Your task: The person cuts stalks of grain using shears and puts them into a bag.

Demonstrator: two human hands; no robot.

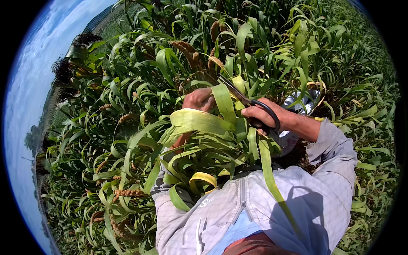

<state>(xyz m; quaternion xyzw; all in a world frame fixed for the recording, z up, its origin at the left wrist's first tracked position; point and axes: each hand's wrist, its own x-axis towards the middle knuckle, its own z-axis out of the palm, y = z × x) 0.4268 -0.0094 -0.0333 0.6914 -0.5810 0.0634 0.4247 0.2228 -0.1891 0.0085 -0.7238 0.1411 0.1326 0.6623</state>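
My right hand (pixel 266 113) holds black-handled scissors (pixel 234 90), thumb and fingers at the handle loops. Their blades slant up and left, among the leaves just right of my left hand (pixel 199 99). That hand is curled closed at the base of a bunch of brown millet heads (pixel 188 52), which fan out above it. Broad green leaves partly cover its fingers, so the exact grip is hidden. A wide pale green leaf (pixel 200 119) arches below the left hand, across the forearm. More long leaves crowd between my arms and against my jacket (pixel 287 191).
Dense millet plants (pixel 137 83) surround me, with drooping seed heads (pixel 127 193) at the left. A crumpled white bag (pixel 306 103) lies among the plants beyond my right wrist. One long leaf (pixel 274 185) hangs over my chest.
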